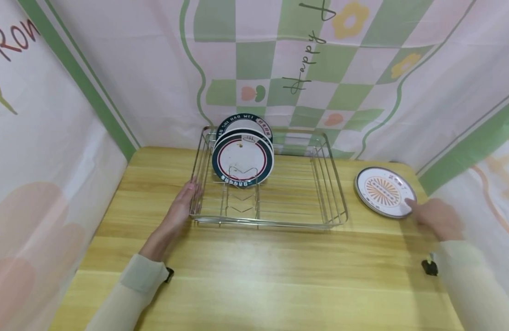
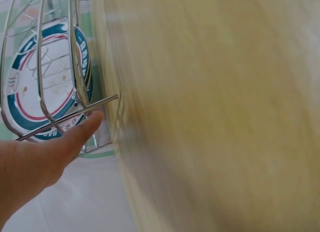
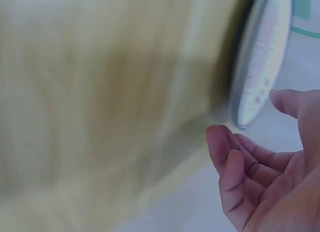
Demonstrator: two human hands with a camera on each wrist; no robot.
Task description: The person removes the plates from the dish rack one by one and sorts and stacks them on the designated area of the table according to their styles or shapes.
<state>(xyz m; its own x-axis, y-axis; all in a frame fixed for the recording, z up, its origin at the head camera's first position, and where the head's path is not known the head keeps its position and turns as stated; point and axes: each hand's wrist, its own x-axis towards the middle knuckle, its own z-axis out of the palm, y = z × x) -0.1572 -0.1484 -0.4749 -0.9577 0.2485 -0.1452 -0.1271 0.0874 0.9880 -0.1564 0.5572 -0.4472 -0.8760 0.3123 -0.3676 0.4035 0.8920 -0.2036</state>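
Observation:
A wire dish rack (image 1: pixel 291 223) stands on the table. My left hand (image 1: pixel 182 204) grips its left side; in the left wrist view the thumb (image 2: pixel 82 132) lies against a wire, and the other fingers are hidden. Several plates with dark green rims (image 1: pixel 243 158) lean upright in the rack's left part, the front one speckled with small brown bits. Right of the rack lies a small stack of white plates (image 1: pixel 384 192) with an orange sunburst pattern. At its right edge is my right hand (image 1: pixel 438 218), slightly blurred, thumb near the rim and fingers loosely bent below, apart from the plates in the right wrist view.
The light wooden table (image 1: pixel 254 271) extends in front of the rack towards me. A printed cloth (image 1: pixel 296 69) with green checks hangs right behind the rack, and cloth walls close off both sides. A small black device (image 1: pixel 429 266) sits at my right wrist.

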